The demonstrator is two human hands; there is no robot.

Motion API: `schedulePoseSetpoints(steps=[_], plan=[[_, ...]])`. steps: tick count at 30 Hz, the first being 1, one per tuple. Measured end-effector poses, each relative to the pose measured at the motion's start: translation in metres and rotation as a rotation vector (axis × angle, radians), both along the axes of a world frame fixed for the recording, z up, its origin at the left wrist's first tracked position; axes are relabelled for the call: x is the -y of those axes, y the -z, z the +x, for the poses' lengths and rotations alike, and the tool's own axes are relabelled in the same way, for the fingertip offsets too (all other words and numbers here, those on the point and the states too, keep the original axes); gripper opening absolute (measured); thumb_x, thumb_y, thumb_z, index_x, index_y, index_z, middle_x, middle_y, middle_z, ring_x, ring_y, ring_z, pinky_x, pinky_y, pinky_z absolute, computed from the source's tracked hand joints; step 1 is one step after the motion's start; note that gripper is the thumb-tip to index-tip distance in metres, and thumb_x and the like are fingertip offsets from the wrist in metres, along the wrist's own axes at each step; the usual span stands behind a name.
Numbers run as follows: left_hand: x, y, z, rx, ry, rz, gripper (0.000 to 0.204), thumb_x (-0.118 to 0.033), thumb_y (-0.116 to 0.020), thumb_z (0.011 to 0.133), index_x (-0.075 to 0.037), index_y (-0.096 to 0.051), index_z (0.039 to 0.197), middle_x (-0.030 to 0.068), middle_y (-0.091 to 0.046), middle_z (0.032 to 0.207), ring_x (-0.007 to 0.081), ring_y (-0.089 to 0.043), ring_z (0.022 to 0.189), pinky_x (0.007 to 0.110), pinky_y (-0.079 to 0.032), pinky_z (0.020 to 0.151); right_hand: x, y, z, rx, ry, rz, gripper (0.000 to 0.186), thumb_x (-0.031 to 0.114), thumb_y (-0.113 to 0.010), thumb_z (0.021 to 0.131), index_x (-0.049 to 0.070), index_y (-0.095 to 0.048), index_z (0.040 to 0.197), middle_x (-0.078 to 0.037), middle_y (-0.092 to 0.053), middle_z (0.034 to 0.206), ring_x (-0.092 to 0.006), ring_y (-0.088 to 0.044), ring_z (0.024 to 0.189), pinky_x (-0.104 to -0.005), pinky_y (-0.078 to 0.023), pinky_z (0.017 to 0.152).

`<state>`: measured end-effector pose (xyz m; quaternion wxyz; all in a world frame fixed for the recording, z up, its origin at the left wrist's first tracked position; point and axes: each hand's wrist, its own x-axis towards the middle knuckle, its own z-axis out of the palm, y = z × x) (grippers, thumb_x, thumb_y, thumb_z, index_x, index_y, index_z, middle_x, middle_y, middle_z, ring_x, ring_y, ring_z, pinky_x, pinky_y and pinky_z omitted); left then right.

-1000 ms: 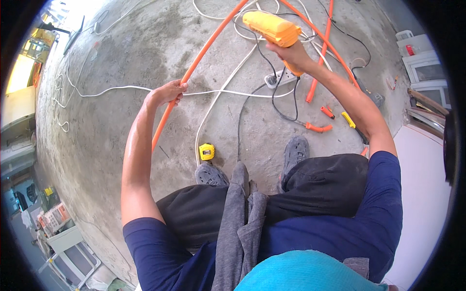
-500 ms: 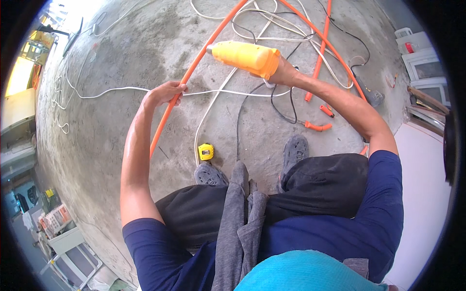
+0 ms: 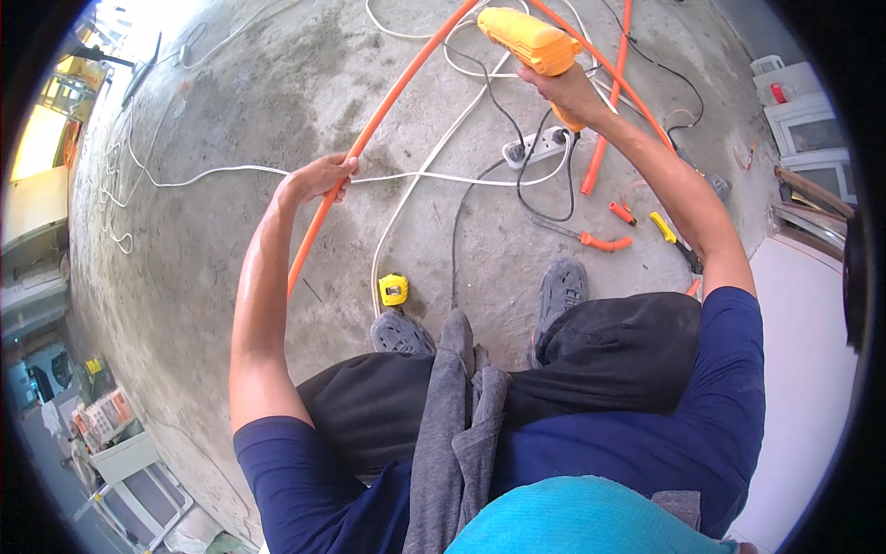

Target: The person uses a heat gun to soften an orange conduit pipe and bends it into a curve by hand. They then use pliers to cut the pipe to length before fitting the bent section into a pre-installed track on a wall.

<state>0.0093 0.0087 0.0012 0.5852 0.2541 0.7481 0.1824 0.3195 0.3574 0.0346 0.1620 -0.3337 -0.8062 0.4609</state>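
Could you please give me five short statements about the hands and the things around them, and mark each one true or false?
1. The left hand grips an orange pipe. True.
2. The right hand is empty. False: it holds a yellow pistol-shaped tool.
3. A yellow tape measure lies on the floor just beyond the left shoe. True.
4. The white power strip has nothing plugged into it. False: black plugs sit in it.
5. The yellow-handled tool lies to the right of the tape measure. True.
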Motion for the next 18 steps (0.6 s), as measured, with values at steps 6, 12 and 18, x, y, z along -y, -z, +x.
schedulePoseSetpoints(steps=[6,12,18], plan=[[-0.001,0.001,-0.001,-0.015,-0.007,-0.014,0.038,-0.047,-0.042,0.111,-0.011,-0.051,0.101,-0.0024,-0.050,0.076,0.0115,-0.048,0.066,0.031,-0.048,0.067,0.030,0.024,-0.001,-0.196,-0.173,0.173,0.039,0.032,-0.081,0.087,0.005,-0.068,0.113,-0.005,-0.074,0.094,-0.0160,-0.070,0.083,-0.0330,-0.056,0.076],[-0.003,-0.003,0.001,-0.125,0.027,-0.028,0.040,-0.048,-0.037,0.111,-0.012,-0.050,0.099,-0.0028,-0.047,0.075,0.0113,-0.045,0.066,0.032,-0.047,0.067,0.057,0.023,-0.006,-0.189,-0.445,0.301,0.042,0.030,-0.080,0.089,0.005,-0.065,0.120,-0.010,-0.074,0.104,-0.0198,-0.072,0.096,-0.0356,-0.056,0.084],[-0.005,-0.005,0.000,-0.064,0.038,0.026,0.039,-0.046,-0.037,0.111,-0.012,-0.048,0.098,-0.0038,-0.043,0.074,0.0105,-0.043,0.065,0.031,-0.046,0.066,0.041,0.018,-0.005,-0.212,-0.342,0.298,0.044,0.033,-0.081,0.088,0.005,-0.066,0.118,-0.009,-0.074,0.104,-0.0194,-0.071,0.094,-0.0351,-0.056,0.084]])
